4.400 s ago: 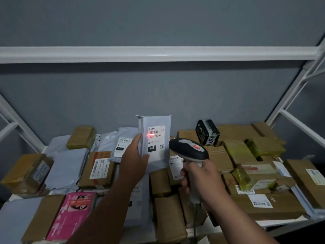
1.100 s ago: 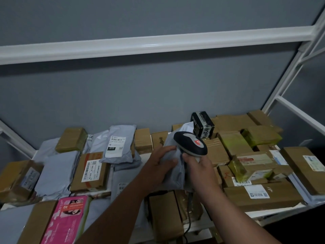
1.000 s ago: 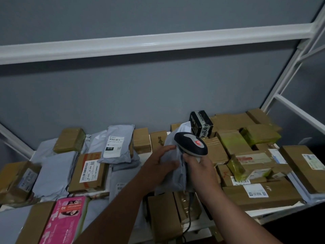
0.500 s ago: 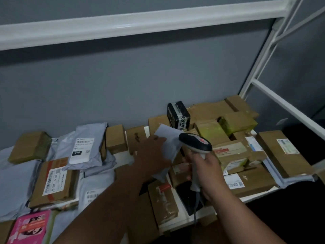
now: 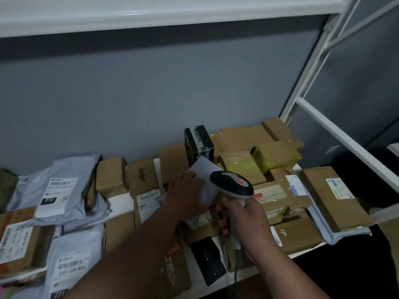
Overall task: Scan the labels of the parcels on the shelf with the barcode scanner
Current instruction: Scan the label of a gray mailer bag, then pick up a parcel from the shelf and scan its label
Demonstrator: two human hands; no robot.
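Showing 2 hands (image 5: 185,197), 1 barcode scanner (image 5: 232,185), 1 black printed box (image 5: 198,143) at 12 o'clock, 4 grey poly mailers (image 5: 62,190) mostly sitting at 9 o'clock. Cardboard boxes (image 5: 336,195): too overlapped, not counting.

Grey mailer label (image 5: 56,194) reads "010"; front mailer label (image 5: 71,268) reads "231"

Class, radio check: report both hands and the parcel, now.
Right hand grips scanner. Left hand holds grey parcel, label not showing. No red beam visible.
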